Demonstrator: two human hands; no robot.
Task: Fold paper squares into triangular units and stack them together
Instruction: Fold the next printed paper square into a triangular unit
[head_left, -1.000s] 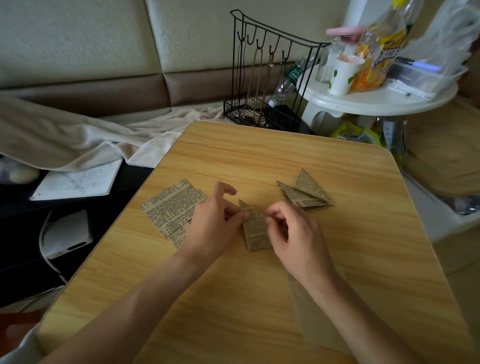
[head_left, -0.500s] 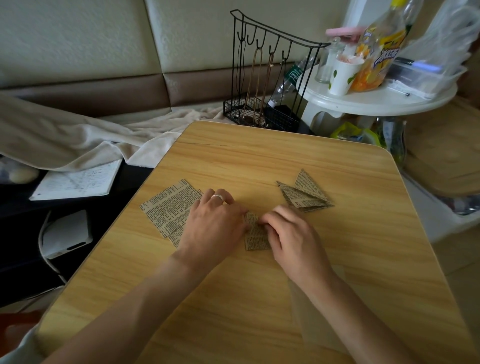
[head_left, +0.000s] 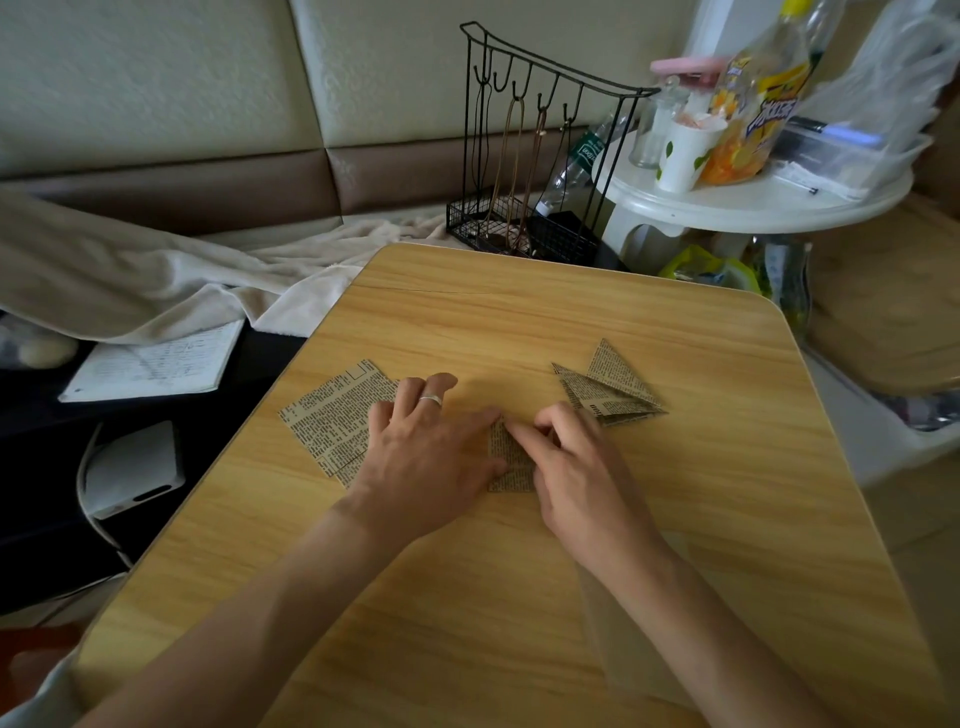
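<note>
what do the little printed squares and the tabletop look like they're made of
Printed squares: thin matte paper, tan with newspaper-style print; the folded units hold sharp creases.
Tabletop: light wood-grain surface with a smooth, slightly satin sheen, probably laminate rather than solid wood, though that can't be confirmed.

A wooden table (head_left: 519, 322) with rounded corners fills the foreground. Behind it runs a padded wall (head_left: 208, 78), cream above a brown band. Left of the table lies a beige blanket (head_left: 156, 280). At its far edge stands a black wire rack (head_left: 524, 156); right of that, a cluttered round white side table (head_left: 753, 202).
</note>
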